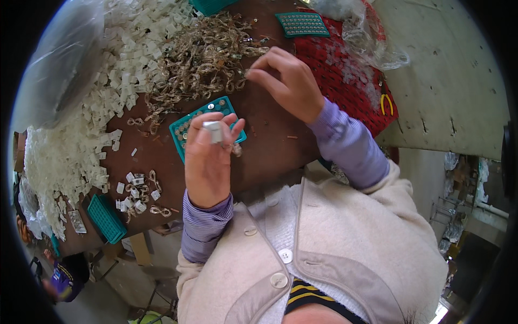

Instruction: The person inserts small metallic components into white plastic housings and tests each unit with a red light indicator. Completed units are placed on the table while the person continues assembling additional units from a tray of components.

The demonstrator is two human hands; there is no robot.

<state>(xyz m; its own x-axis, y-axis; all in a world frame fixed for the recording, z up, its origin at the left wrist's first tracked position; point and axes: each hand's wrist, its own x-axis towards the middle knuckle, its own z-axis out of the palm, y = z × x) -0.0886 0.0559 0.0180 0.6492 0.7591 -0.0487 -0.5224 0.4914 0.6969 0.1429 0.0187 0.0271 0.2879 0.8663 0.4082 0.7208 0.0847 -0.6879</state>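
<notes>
Entry, near to far.

1. Left hand [208, 162], over the near edge of the brown worktop [270, 146]. We found its fingers curled shut around a small white square plastic clip [213, 131], pinched at the fingertips above a teal moulded tray with rows of round pockets [186, 127]. We judged the grip shallow: a slight twist could flip the clip out, and it would be lost among the loose pieces below.

2. Right hand [286, 81], farther in. Its thumb and forefinger were closed to a pinch at the edge of a tangled heap of dull brass-coloured wire loops [199, 59]. We could not tell whether one loop or several were caught. We judged that tangled loops might drag neighbours along and scatter them across the tray.

3. Small cluster of white clips and wire loops [137, 194], by the near left edge; a nudge from the sleeve could push them off.

4. Second teal tray, ribbed [107, 217], overhanging the near left corner, apt to tip.

5. Broad drift of white plastic clips [81, 124], along the left side.

6. Red perforated mat [340, 75], at the far right, carrying a third teal tray [302, 24] and crumpled clear plastic bags [367, 32].

7. Room: pale scuffed concrete floor [453, 70] to the right; another person in purple [65, 278] low at the left.
</notes>
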